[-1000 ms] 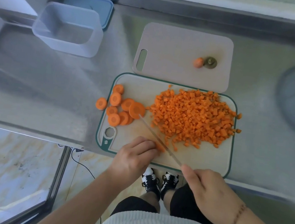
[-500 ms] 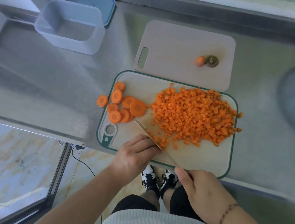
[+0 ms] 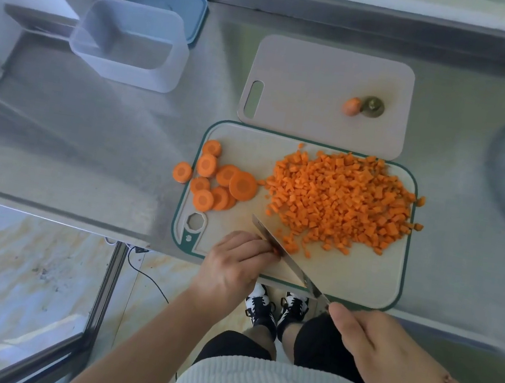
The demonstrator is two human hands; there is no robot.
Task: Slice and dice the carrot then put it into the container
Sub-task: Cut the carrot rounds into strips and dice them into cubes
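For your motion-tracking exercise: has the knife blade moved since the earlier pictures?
Yes. The knife has slid toward the board's near-left corner hole, away from the diced pile.

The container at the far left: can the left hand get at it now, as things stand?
Probably yes. The container stands open on the counter with bare steel between it and the left hand. But that hand now holds carrot down beside the knife, so it must let go first.

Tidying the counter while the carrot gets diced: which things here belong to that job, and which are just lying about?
In the job:
knife
green-rimmed board
diced carrot
carrot rounds
clear container
left hand
right hand

Lying about:
pink board
carrot ends
blue lid
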